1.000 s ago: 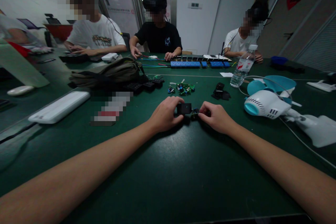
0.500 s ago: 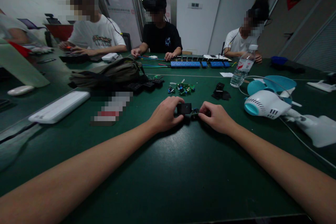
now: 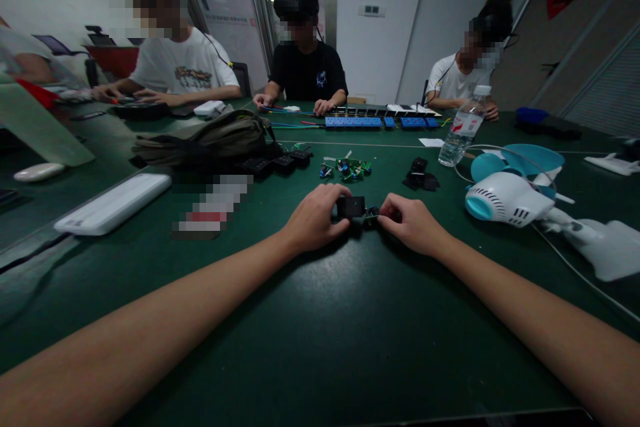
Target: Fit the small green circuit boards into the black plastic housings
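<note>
My left hand (image 3: 320, 217) grips a small black plastic housing (image 3: 355, 207), its thumb at the near side and its fingers over the far side. Between the two hands, at the housing's right end, sits a small circuit board (image 3: 371, 214) with dark round parts on it. My right hand (image 3: 409, 220) pinches the board's right edge between thumb and forefinger. Whether the board is partly inside the housing cannot be made out. Beyond the hands lies a pile of green circuit boards (image 3: 350, 168) with blue parts. Several black plastic pieces (image 3: 421, 175) lie to the right of that pile.
A white and teal fan (image 3: 510, 197) and a water bottle (image 3: 463, 130) stand at the right. To the left are a white power bank-like box (image 3: 115, 203) and a dark bag (image 3: 210, 140). Co-workers sit across the green table (image 3: 320, 333), behind a row of blue blocks (image 3: 353, 122).
My hands, the housing and the board look unmoved. Across the table, the left co-worker's hand has shifted leftward and lower, toward the tabletop.
</note>
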Tool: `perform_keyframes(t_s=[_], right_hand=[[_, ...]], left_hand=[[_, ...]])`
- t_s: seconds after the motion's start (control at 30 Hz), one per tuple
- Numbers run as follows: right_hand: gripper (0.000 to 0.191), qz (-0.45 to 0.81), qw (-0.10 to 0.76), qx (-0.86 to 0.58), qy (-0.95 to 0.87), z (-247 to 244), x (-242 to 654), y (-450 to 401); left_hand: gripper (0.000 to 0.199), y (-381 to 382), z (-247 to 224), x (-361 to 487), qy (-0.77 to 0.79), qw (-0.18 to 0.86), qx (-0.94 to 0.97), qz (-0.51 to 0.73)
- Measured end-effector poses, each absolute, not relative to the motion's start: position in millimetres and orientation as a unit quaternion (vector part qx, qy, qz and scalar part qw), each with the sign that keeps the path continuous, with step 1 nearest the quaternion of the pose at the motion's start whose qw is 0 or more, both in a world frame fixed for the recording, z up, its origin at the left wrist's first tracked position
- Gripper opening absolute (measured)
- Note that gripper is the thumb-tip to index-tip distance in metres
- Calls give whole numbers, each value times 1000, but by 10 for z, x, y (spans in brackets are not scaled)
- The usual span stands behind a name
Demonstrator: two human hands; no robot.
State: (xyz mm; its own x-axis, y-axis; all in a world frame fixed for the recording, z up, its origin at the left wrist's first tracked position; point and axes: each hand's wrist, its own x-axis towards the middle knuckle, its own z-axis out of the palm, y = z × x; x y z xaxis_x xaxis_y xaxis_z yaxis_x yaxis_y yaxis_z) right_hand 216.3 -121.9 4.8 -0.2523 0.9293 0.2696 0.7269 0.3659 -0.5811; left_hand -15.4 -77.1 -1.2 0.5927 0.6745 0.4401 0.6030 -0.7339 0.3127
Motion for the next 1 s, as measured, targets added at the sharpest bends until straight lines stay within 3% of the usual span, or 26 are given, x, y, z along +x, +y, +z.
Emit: perform_keyframes(t_s=[1.0], right_hand=[[9,183,293,-541,-767,72,2148,-1222]], left_hand=[[35,-777,-9,-149,352,60,888,290]])
